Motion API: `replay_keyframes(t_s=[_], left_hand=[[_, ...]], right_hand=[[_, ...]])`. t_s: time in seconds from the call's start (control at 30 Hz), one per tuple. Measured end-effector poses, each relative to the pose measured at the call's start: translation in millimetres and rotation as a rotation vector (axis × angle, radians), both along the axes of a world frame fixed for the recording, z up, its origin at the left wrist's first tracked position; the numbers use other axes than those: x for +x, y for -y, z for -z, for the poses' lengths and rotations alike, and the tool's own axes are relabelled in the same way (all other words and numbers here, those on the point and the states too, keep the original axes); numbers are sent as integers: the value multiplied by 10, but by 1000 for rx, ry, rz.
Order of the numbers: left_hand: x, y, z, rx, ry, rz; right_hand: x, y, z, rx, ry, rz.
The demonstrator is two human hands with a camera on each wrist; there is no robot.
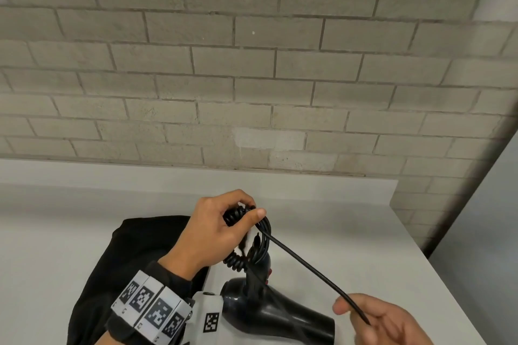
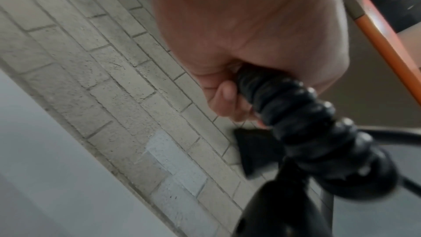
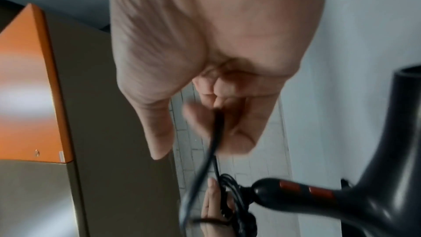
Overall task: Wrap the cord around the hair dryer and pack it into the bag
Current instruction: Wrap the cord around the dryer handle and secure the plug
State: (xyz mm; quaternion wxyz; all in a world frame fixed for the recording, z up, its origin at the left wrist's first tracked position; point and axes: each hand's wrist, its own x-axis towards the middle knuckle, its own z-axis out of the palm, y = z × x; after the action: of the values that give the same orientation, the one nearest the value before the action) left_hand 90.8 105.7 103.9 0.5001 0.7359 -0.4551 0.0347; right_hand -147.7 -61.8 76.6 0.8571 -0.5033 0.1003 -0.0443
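Observation:
A black hair dryer (image 1: 283,314) is held above the white table, nozzle toward the lower right, handle pointing up. Its red switches show on the handle (image 3: 305,189) in the right wrist view. My left hand (image 1: 221,230) grips the handle end with loops of black cord (image 1: 262,244) gathered around it; the coiled part (image 2: 303,114) sticks out of my fist. A straight run of cord (image 1: 308,263) stretches down to my right hand (image 1: 372,316), which pinches it between thumb and fingers. The black bag (image 1: 131,269) lies on the table under my left forearm.
The white table (image 1: 350,232) ends at a grey brick wall (image 1: 252,78) behind, and its right edge runs diagonally at the lower right. An orange and tan cabinet (image 3: 34,96) appears in the wrist views.

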Motion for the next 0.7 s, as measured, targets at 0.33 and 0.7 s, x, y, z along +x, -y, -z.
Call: replay_keyframes(t_s=[0.33,0.7], left_hand=[[-94,71,83,-20,37,-47],[-207,114,69,-98,-88,-100]], right_hand=[[83,23,56,-226,-185,289],[218,-182,324,-1003,-263,793]])
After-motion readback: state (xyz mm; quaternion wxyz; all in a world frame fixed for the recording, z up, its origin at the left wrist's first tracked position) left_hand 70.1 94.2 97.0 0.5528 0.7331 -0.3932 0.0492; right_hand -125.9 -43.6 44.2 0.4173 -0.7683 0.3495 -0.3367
